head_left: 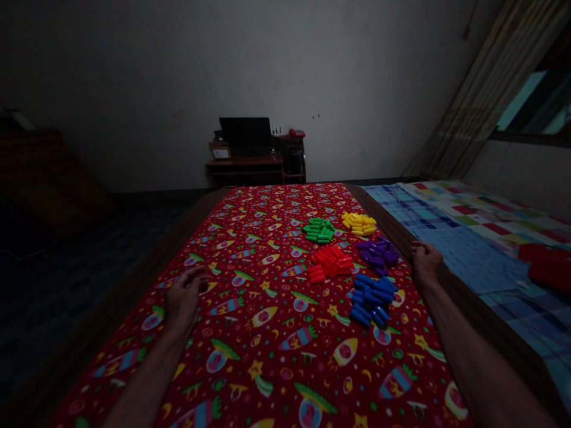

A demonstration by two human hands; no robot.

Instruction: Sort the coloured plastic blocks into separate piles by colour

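Observation:
My left hand [184, 292] rests on the red patterned cloth [272, 362] at the left, fingers loosely bent and apart, holding nothing. At the cloth's right edge lies my right hand [426, 264], its fingers slightly curled, with no object visible in it. Nearest to that hand is a pile of purple cylindrical pieces [379, 254]. Close by are piles of blue pieces [373, 298], red pieces [330, 263], green pieces [318, 230] and yellow pieces [359, 223]. Neither hand touches any pile.
Beyond the table's far end, a dark monitor [246, 135] and a red telephone [297, 134] stand on a small desk [245, 161]. To the right is a bed with a checked blue sheet [464, 249]. A curtain [486, 89] hangs beside the window; a wooden cabinet [49, 178] stands left.

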